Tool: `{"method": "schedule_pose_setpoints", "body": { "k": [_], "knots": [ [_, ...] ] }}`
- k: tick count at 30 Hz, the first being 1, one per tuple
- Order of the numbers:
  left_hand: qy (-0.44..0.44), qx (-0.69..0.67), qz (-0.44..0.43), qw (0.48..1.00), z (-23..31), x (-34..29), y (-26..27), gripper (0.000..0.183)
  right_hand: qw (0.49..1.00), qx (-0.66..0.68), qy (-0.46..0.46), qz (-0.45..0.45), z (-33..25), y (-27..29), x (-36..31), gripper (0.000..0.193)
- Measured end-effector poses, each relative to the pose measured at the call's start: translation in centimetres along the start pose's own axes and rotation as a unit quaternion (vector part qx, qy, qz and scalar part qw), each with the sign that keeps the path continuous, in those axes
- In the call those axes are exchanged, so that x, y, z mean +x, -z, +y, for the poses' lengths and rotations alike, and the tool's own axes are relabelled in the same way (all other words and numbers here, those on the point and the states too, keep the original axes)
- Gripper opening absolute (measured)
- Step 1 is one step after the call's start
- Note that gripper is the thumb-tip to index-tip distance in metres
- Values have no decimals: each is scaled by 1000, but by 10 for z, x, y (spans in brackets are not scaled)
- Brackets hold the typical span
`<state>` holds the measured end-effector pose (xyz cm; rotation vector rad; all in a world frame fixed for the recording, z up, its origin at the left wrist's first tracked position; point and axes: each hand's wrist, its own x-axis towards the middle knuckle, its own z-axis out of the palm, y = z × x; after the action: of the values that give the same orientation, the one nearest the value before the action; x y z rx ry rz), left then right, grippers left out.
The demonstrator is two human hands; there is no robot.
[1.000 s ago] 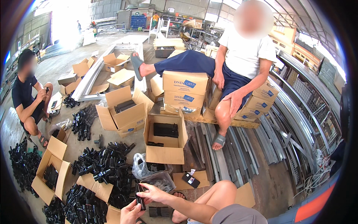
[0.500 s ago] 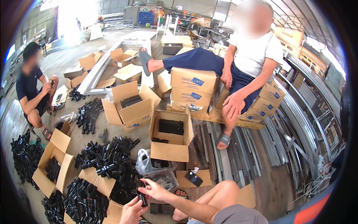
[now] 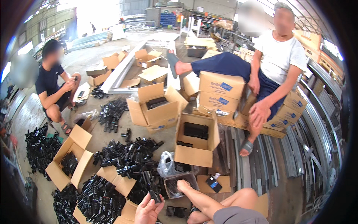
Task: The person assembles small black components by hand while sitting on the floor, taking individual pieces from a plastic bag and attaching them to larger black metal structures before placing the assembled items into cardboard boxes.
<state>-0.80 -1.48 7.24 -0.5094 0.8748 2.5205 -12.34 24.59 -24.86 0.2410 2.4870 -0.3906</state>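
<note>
At the lower middle, my left hand (image 3: 148,210) is closed around a black elongated part (image 3: 155,197), held upright between thumb and fingers. My right hand (image 3: 182,185) reaches down into a translucent plastic bin (image 3: 194,179), its fingertips hidden inside. Small pieces lie in the bin, too small to make out. Beyond my hands spreads a heap of similar black parts (image 3: 130,155), with another heap (image 3: 100,198) to the left. Below the bin, a neat row of black parts (image 3: 176,211) lies by my foot.
An open carton (image 3: 194,155) with black parts stands beyond the bin; another (image 3: 69,175) is at left. A phone (image 3: 213,184) lies on cardboard. One person (image 3: 56,82) squats at left with a small dark item; another (image 3: 279,56) sits on stacked cartons. Metal profiles (image 3: 257,160) lie at right.
My right hand has left the black part and gone right into the plastic bin. My left hand keeps the part. The whole view has shifted, putting the scene further right.
</note>
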Motion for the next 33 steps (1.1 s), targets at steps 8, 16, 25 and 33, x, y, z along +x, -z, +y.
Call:
{"method": "schedule_pose_setpoints", "body": {
  "k": [8, 16, 25, 33],
  "knots": [
    [-42, 25, -31, 998, 7, 1, -6, 57, 998, -38, -26, 44, -15, -29, 12, 33],
    [-39, 26, -28, 998, 10, 6, -4, 58, 997, 27, -58, 47, -8, -36, -4, 32],
    [-52, 14, -40, 998, 6, 13, 10, 58, 790, 563, 141, 196, -71, 80, -108, 19],
    [-107, 2, -13, 994, 3, 6, 16, 46, 741, 602, 277, 111, -146, 172, -243, 21]
  ]
}}
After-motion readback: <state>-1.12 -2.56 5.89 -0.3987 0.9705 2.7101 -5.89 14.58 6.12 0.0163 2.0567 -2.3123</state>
